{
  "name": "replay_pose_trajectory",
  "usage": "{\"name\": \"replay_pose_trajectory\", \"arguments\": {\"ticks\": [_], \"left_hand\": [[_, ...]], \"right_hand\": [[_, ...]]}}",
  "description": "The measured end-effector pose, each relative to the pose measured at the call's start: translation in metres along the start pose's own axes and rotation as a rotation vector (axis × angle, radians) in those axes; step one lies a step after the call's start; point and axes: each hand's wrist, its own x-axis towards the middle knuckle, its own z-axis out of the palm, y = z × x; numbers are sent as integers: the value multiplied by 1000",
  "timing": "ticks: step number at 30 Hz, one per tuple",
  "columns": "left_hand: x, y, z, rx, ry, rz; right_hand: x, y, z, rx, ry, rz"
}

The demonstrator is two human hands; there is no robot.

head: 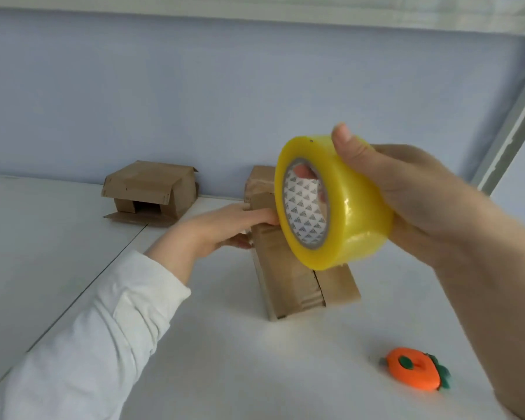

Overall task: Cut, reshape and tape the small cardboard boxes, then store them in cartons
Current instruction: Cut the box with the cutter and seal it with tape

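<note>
A fat roll of yellowish clear tape point(346, 207) is lifted above the table in my right hand point(412, 201), thumb on its rim and fingers through the core. Below it a small brown cardboard box point(294, 283) rests on the white table, its top flaps meeting in a dark seam. My left hand point(222, 228) grips the box's far left end, thumb low on its side and fingers on top. The roll hides part of the box. Another brown box point(259, 183) stands behind it against the wall.
An open small cardboard box point(152, 189) lies on its side at the back left near the blue wall. An orange carrot-shaped cutter point(414, 372) lies on the white table point(255, 359) at front right. A table seam point(82, 286) runs diagonally on the left.
</note>
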Motion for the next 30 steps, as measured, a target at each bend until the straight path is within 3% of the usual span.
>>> {"name": "replay_pose_trajectory", "arguments": {"ticks": [6, 9, 13, 22, 25, 30], "left_hand": [[16, -15, 33, -372, 409, 127], [30, -22, 42, -492, 559, 109], [52, -33, 36, -460, 557, -15], [64, -32, 31, -404, 616, -24], [63, -33, 29, -382, 603, -31], [61, -29, 28, -354, 569, -54]], "right_hand": [[20, 22, 3, 80, 119, -26], [24, 47, 13, 72, 137, -66], [42, 75, 17, -41, 220, -70], [50, 87, 28, 92, 405, -130], [33, 70, 31, 84, 459, -80], [-13, 32, 26, -172, 447, 90]]}}
